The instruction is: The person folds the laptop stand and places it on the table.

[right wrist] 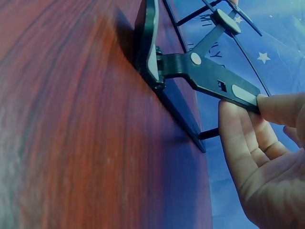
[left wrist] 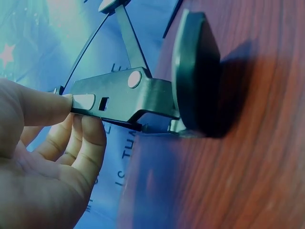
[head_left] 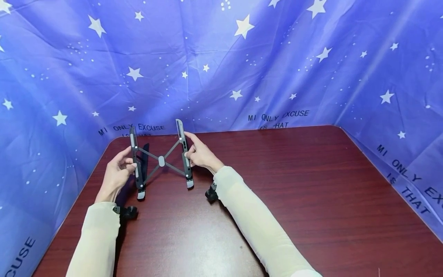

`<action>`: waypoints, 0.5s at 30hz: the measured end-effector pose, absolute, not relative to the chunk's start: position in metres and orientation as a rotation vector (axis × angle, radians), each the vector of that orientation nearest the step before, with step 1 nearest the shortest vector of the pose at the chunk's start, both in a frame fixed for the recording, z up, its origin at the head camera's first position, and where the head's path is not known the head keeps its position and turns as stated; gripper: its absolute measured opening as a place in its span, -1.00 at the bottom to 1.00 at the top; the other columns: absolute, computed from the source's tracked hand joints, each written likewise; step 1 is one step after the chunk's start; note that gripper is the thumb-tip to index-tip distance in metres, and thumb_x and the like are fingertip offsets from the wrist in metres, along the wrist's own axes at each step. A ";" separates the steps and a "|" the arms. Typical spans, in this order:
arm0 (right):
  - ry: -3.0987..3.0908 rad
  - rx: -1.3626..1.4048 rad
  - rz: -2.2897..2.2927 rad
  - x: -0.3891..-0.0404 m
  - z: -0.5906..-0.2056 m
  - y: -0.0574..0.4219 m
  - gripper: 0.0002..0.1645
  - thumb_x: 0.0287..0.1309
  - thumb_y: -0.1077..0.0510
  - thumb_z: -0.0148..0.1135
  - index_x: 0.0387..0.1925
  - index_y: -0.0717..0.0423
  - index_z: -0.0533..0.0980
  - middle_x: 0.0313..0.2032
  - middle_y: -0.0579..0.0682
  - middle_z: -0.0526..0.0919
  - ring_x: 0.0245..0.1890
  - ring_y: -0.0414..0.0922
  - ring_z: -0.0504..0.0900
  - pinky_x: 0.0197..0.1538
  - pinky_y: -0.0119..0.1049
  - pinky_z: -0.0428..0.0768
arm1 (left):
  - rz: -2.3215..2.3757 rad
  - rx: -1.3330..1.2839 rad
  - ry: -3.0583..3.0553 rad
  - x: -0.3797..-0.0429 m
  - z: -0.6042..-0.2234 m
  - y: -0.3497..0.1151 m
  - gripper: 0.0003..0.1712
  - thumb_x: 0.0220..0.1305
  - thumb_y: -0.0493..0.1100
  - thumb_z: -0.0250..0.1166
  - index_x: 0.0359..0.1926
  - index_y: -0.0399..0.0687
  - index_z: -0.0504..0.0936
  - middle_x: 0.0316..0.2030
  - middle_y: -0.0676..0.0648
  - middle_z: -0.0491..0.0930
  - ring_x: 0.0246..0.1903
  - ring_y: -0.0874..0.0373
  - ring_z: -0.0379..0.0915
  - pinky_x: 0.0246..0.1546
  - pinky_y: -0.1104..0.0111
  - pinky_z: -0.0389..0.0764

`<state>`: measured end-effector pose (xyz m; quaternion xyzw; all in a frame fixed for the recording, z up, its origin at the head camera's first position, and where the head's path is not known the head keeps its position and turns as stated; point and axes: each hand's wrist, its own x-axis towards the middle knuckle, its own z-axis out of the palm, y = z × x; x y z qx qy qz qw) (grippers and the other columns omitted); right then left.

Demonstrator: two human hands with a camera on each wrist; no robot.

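Either side of oval grey hub [head_left: 161, 161], pinching long black fore-and-aft rails [head_left: 184, 144] with left hand [head_left: 117, 174] and right hand [head_left: 204, 156], about equally near.

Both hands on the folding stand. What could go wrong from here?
1. Skew: the left hand and right hand pinch opposite side rails of the folding stand; uneven force could rack its crossed arms.
2. Pinched finger: in the right wrist view, fingers sit under the rail, beside a black strut; if that folds, it may nip them.
3. Slip: only the thumb and fingertips grip each rail, so one side might drop.
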<state>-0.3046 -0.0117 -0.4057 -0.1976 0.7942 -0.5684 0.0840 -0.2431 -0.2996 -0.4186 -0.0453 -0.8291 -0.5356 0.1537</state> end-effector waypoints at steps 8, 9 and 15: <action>2.362 -0.607 -1.730 -0.303 -0.410 -0.003 -0.04 0.19 0.45 0.09 0.46 -0.30 0.02 -0.49 0.12 0.55 -0.55 0.02 0.58 -0.46 -0.10 0.66 | -1.514 -0.119 -2.398 -0.241 -0.418 -0.290 -0.24 0.14 -0.55 0.16 0.39 -0.20 0.26 -0.43 0.09 0.51 -0.48 0.36 0.44 -0.47 0.51 0.56; 2.362 -0.606 -1.736 -0.303 -0.410 -0.002 -0.03 0.19 0.45 0.09 0.46 -0.30 0.02 -0.49 0.12 0.55 -0.55 0.01 0.58 -0.46 -0.11 0.66 | -1.517 -0.120 -2.397 -0.242 -0.418 -0.289 -0.23 0.14 -0.55 0.16 0.39 -0.19 0.26 -0.43 0.08 0.51 -0.48 0.36 0.45 -0.47 0.51 0.56; 2.365 -0.618 -1.737 -0.301 -0.409 0.008 -0.04 0.19 0.46 0.08 0.46 -0.28 0.01 -0.48 0.14 0.55 -0.54 0.02 0.59 -0.45 -0.10 0.66 | -1.523 -0.152 -2.379 -0.243 -0.417 -0.280 -0.23 0.11 -0.56 0.18 0.37 -0.20 0.28 -0.42 -0.01 0.53 -0.49 0.37 0.45 -0.48 0.53 0.54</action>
